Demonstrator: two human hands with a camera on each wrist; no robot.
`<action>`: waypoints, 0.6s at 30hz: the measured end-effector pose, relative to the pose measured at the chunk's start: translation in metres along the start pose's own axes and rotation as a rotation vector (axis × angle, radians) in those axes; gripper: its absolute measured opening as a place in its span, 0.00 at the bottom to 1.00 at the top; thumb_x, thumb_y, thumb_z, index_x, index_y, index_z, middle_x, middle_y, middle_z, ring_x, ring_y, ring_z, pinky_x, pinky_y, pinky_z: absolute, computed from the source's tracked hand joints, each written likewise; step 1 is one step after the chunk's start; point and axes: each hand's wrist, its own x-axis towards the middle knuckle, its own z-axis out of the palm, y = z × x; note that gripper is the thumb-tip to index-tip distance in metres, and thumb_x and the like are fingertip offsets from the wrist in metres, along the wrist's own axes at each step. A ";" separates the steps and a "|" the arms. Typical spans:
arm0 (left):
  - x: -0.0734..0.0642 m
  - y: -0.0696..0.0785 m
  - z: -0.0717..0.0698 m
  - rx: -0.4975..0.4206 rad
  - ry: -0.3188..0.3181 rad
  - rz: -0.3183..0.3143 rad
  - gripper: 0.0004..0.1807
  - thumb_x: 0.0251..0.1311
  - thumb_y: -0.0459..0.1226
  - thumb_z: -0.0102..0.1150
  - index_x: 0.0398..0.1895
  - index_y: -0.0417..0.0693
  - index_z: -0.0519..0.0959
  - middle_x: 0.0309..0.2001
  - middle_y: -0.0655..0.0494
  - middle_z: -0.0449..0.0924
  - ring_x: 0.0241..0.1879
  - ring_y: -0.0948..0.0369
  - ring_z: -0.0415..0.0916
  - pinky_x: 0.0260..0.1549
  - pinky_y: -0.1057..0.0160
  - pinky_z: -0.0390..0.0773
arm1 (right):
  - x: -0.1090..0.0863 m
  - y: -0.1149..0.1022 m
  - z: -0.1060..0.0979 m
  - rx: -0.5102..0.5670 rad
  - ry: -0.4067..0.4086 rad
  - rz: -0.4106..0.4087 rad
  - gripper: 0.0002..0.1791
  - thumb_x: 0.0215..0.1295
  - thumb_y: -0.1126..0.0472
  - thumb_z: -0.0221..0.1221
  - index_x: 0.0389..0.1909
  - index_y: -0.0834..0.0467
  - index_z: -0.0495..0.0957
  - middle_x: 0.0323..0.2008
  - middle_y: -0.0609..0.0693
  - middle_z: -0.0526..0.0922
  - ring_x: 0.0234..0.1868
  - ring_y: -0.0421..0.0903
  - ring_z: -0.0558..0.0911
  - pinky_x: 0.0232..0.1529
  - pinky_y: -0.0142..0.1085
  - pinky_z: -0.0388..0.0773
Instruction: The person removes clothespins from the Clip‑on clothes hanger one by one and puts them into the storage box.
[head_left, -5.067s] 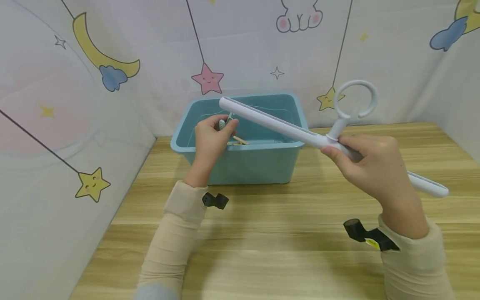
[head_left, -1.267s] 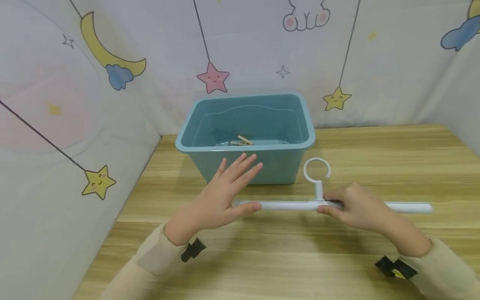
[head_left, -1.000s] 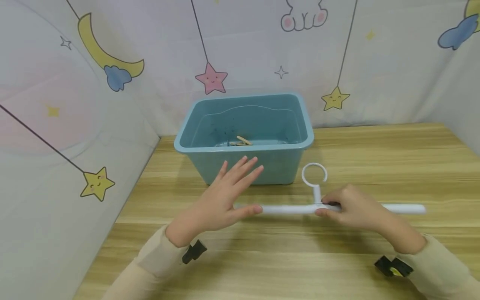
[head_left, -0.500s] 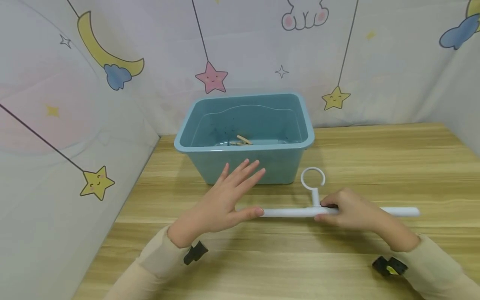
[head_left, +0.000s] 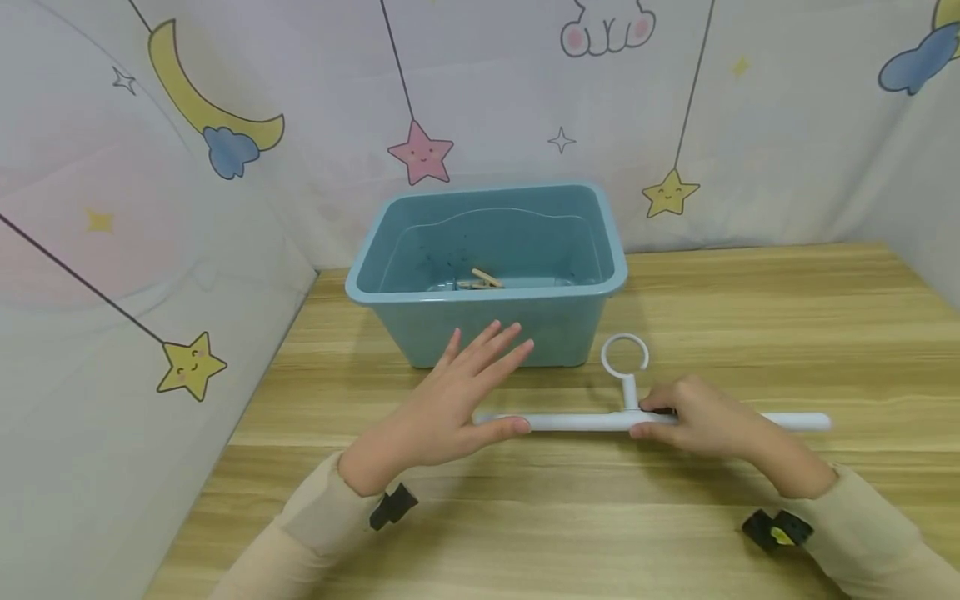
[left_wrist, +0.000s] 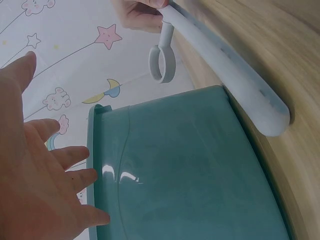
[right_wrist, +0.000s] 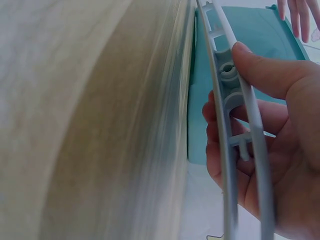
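Head view: right hand [head_left: 701, 417] gripping white hanger bar [head_left: 577, 422] flat on wooden table [head_left: 750, 317], before teal bin [head_left: 487, 333]; left hand [head_left: 450, 400] spread flat, thumb at bar's end. Left wrist view: splayed fingers [left_wrist: 55, 170] beside bin. Right wrist view: fingers [right_wrist: 265, 75] curled round bar.

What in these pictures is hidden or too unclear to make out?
- Head view: the blue tub's front wall hides most of its floor; only a wooden clothespin shows, other contents unclear.
- Head view: the right hand covers part of the white hanger, so its grip shows only in the right wrist view.
- Left wrist view: the left hand is cut off by the frame edge.
- Right wrist view: the table is blurred.
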 end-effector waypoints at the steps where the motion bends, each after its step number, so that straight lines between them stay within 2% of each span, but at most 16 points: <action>1: 0.000 0.000 0.000 -0.001 0.000 0.000 0.46 0.62 0.71 0.30 0.77 0.56 0.49 0.77 0.54 0.43 0.76 0.51 0.38 0.68 0.37 0.36 | 0.000 0.000 0.000 0.002 -0.001 0.002 0.10 0.56 0.55 0.69 0.21 0.49 0.78 0.20 0.34 0.69 0.23 0.29 0.63 0.22 0.26 0.65; 18: 0.001 0.001 0.002 0.001 -0.016 0.012 0.45 0.63 0.69 0.30 0.77 0.58 0.48 0.77 0.52 0.43 0.76 0.50 0.38 0.68 0.37 0.36 | 0.000 0.007 0.000 0.063 -0.101 0.170 0.10 0.58 0.51 0.67 0.27 0.53 0.82 0.24 0.37 0.76 0.24 0.31 0.67 0.25 0.29 0.67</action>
